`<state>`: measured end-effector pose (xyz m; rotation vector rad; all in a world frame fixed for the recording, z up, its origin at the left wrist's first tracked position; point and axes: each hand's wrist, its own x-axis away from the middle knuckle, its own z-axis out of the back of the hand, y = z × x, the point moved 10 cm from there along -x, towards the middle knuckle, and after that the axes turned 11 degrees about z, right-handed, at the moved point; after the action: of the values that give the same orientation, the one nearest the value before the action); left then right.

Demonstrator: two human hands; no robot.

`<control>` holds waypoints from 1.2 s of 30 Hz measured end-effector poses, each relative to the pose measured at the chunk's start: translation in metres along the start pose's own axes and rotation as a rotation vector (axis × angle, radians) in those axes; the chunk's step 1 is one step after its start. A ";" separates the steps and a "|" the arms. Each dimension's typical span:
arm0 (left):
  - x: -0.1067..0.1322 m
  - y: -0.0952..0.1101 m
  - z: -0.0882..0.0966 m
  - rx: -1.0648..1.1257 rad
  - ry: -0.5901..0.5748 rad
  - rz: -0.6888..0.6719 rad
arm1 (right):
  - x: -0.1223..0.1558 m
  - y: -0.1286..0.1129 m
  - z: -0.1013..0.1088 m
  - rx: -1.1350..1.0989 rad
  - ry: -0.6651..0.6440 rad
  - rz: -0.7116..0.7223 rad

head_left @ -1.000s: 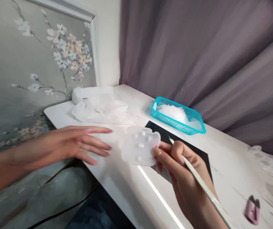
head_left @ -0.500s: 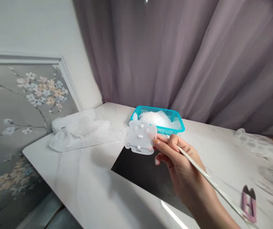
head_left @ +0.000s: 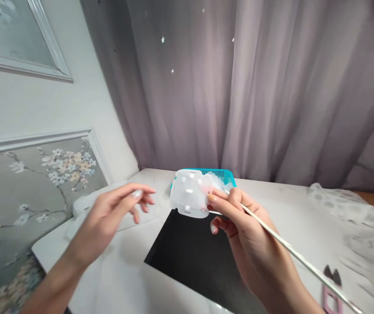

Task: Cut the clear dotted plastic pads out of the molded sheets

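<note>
the thing in hand is a thin, milky plastic plate (head_left: 190,196), held up at the middle of the frame, clear of the counter (head_left: 118,270). the right hand (head_left: 250,235), at the lower right of centre, has its grip clamped on the plate's right edge, thumb on the near face. the same hand also carries a slim white stick (head_left: 291,248), which slants down to the lower right corner. the left hand (head_left: 111,213), left of centre, holds nothing: its grip is apart, fingertips near the plate's left edge without touching it.

the plate looks light, so a pinch should be enough to bear it. it is probably fairly stiff but able to bend a little, and its smooth face may be somewhat slippery to dry fingers. it does not look brittle, though hard bending could crease a sheet this thin. the best hold seems to be by the side edges, left and right, keeping off the small white knobs on its face. with only one edge held, it could swivel in the pinch; a light second hold on the left edge would steady it.

below the plate lies a black mat (head_left: 193,253), a blue basket (head_left: 203,170) stands behind it, and pink clippers (head_left: 332,290) lie at the lower right.
</note>
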<state>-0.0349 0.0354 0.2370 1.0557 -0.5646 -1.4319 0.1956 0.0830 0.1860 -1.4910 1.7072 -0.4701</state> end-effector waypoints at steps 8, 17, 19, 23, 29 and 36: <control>-0.054 0.058 -0.091 0.277 -0.328 -0.099 | -0.005 -0.017 0.010 -0.001 0.013 0.045; -0.056 0.034 -0.076 0.353 -0.286 -0.082 | -0.011 -0.021 0.024 0.115 0.085 0.039; -0.056 0.031 -0.074 0.320 -0.269 -0.080 | -0.012 -0.021 0.026 0.165 0.095 0.034; -0.057 0.034 -0.071 0.229 -0.227 -0.088 | -0.017 -0.019 0.029 0.263 0.081 0.021; -0.065 0.043 -0.066 0.252 -0.233 -0.210 | -0.023 -0.029 0.031 0.254 0.059 0.216; -0.069 0.038 -0.069 0.280 -0.242 -0.220 | -0.022 -0.027 0.032 0.265 0.039 0.255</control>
<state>0.0346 0.1113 0.2556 1.2001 -0.8644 -1.7233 0.2373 0.1042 0.1934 -1.0667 1.7592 -0.5662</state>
